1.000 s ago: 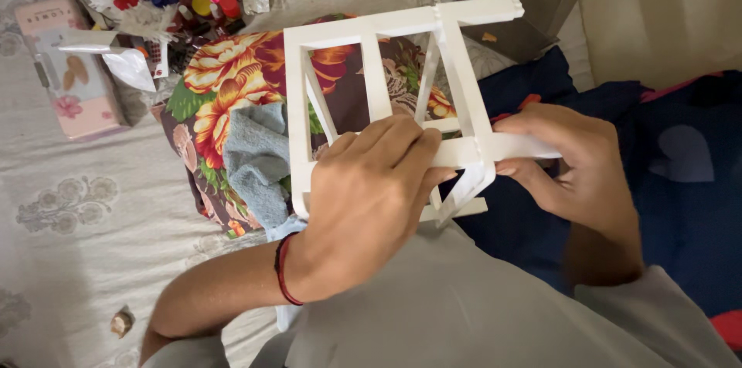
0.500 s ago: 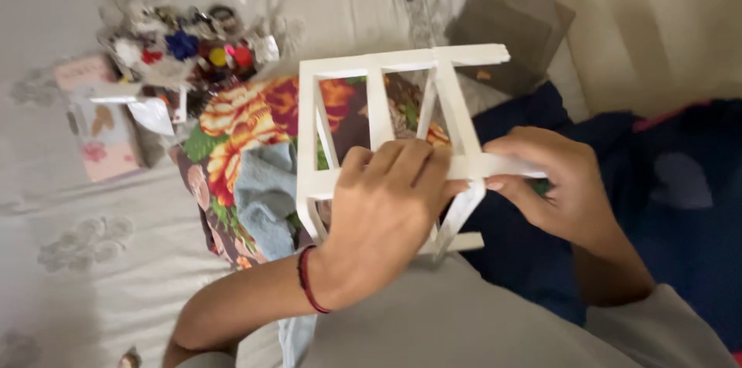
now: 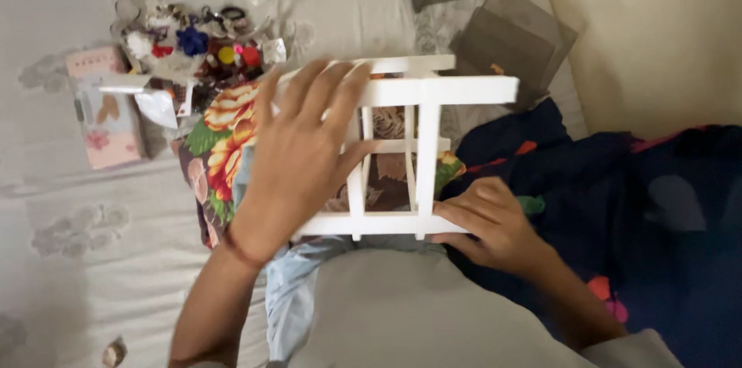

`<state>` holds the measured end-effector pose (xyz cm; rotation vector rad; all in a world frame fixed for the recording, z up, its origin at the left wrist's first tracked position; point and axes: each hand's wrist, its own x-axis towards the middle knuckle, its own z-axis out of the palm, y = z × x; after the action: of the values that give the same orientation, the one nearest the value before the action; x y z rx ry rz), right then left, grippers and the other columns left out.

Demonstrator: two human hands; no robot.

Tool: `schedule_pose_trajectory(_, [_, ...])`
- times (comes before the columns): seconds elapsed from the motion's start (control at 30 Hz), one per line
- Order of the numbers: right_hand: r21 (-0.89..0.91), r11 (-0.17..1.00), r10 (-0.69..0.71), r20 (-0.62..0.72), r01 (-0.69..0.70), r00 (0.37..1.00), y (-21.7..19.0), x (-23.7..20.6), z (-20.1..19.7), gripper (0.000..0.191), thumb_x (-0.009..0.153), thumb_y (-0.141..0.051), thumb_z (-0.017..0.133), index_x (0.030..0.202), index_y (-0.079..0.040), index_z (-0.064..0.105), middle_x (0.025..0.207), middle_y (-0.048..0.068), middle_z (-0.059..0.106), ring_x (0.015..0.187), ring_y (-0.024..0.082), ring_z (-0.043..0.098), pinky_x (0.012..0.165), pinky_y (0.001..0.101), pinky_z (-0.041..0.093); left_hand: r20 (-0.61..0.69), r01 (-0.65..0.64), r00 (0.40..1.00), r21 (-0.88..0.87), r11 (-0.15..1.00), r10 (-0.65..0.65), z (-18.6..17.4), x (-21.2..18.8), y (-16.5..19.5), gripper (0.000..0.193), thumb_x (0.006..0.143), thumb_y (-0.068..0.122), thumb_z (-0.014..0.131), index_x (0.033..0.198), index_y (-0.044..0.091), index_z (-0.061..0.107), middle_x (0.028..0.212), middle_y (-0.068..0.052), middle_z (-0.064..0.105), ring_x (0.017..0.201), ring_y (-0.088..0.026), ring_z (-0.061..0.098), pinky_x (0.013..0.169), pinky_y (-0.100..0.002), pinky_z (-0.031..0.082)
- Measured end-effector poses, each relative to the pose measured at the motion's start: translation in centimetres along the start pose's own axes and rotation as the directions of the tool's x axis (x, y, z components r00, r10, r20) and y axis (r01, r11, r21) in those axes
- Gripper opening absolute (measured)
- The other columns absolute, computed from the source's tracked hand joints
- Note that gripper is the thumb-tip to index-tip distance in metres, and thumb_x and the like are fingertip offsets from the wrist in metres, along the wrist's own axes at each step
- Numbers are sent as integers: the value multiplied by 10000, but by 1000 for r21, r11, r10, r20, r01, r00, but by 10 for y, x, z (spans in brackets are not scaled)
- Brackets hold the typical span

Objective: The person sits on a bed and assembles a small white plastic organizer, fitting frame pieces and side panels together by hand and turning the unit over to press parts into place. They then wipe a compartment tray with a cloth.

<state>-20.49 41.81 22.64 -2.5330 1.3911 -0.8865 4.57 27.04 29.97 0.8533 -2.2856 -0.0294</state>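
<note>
With the white slatted frame (image 3: 402,151) propped over the lap and floral cloth (image 3: 220,151), it seems best steadied by keeping the left hand (image 3: 297,155) spread flat on its left side (a loose, open grip) while the right hand (image 3: 487,221) pinches its lower rail.

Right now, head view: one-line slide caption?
Left hand spread flat over a white slatted frame, right hand pinching its lower rail, above a floral cloth.
</note>
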Motion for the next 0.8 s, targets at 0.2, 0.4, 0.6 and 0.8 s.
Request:
schedule_pose_trajectory(0.2, [-254,951,-218,-159,174,963,0,19,-37,666,716,-670,715,1133,-152,747,1193,117,621,1076,300,562,918,517,420,-15,-6,1000,-81,997,5,24,-1,0,373,945,281,779,1256,98,682,1177,-50,651,1111,-272,617,1080,-493,406])
schedule_pose_trajectory(0.4, [-25,962,261,-226,-273,939,13,53,-58,384,908,-209,760,1167,51,649,1140,181,641,1025,303,626,879,418,501,33,-57,997,-237,970,66,14,-12,8,314,908,240,778,1183,111,698,1148,-44,676,992,-253,635,870,-426,438])
schedule_pose_trajectory(0.6, [106,953,292,-54,-285,955,38,51,-50,236,901,-131,827,1007,32,693,802,110,646,634,181,602,579,301,436,24,-32,999,-270,962,40,17,-15,15,316,898,211,794,1182,108,700,1112,-2,686,950,-235,624,843,-420,407])
schedule_pose_trajectory(0.8, [95,932,354,-37,-349,935,29,47,-47,233,899,-127,830,1011,36,707,815,117,659,652,176,620,594,299,454,18,40,999,-265,963,-37,29,-22,33,313,881,186,802,1168,114,700,1068,-6,670,895,-238,586,863,-427,363])
